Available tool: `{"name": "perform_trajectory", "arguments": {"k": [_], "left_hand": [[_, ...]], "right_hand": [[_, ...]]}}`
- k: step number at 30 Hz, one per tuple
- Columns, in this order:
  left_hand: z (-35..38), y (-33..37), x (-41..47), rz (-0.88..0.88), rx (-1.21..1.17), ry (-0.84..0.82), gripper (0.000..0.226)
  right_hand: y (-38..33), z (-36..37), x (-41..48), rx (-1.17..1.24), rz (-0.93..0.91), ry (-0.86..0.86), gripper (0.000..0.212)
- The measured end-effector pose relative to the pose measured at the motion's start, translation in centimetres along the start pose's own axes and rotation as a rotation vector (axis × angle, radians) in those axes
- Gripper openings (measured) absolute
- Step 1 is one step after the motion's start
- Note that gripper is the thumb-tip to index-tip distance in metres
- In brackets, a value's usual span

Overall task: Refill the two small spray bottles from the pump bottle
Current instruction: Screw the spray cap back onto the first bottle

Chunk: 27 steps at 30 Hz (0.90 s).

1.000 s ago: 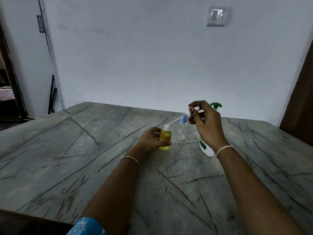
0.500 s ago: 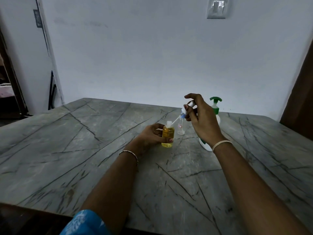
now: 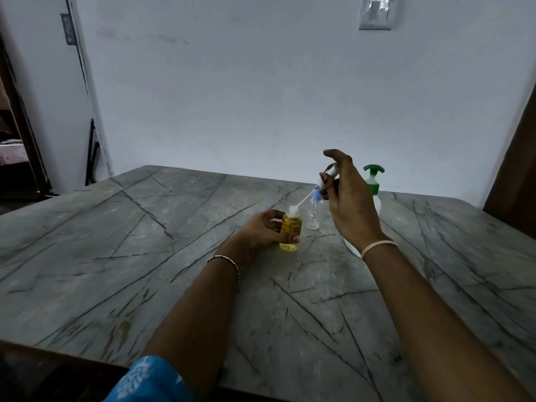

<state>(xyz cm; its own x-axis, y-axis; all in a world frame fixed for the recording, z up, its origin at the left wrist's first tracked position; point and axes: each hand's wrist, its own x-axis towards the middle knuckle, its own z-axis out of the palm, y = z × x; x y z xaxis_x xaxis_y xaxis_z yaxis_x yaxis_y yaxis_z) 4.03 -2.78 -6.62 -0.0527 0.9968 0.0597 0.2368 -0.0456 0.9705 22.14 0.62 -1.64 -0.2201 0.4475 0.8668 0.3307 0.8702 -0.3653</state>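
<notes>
Right hand (image 3: 351, 207) fingers pinch the spray head (image 3: 327, 177), now raised; its dip tube (image 3: 303, 201) reaches the mouth of the filled spray bottle (image 3: 291, 227), gripped by left hand (image 3: 261, 230). Recapping judged underway.

A single wide-angle view from the head looks forward and down over the grey surface (image 3: 116, 256) toward a wall (image 3: 261, 97) at 12 o'clock; left hand (image 3: 261, 232) and right hand (image 3: 349, 204) lie close, mid-frame.
</notes>
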Motion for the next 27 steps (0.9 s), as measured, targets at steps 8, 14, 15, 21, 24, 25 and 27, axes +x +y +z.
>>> {"name": "perform_trajectory", "arguments": {"k": [8, 14, 15, 21, 24, 25, 27], "left_hand": [[0.1, 0.2, -0.1, -0.014, -0.004, 0.009, 0.059], [0.1, 0.3, -0.1, -0.014, 0.019, 0.020, 0.062], [0.1, 0.3, -0.2, -0.012, 0.026, 0.025, 0.062], [0.2, 0.3, -0.3, -0.008, 0.031, 0.039, 0.065], [0.4, 0.5, -0.4, -0.008, 0.026, 0.046, 0.065], [0.4, 0.5, -0.5, -0.008, 0.029, 0.049, 0.065], [0.6, 0.6, -0.6, -0.002, 0.047, 0.055, 0.065]], "right_hand": [[0.2, 1.1, -0.4, -0.072, 0.046, -0.142, 0.047], [-0.1, 1.8, -0.3, 0.075, 0.175, -0.180, 0.043], [-0.1, 1.9, -0.2, 0.089, 0.185, -0.194, 0.038], [1.1, 2.7, -0.2, 0.105, 0.241, -0.310, 0.019], [1.5, 3.1, 0.0, 0.133, 0.285, -0.369, 0.021], [1.6, 3.2, 0.1, 0.151, 0.297, -0.385, 0.021], [1.5, 3.4, 0.2, 0.176, 0.319, -0.422, 0.025]]}}
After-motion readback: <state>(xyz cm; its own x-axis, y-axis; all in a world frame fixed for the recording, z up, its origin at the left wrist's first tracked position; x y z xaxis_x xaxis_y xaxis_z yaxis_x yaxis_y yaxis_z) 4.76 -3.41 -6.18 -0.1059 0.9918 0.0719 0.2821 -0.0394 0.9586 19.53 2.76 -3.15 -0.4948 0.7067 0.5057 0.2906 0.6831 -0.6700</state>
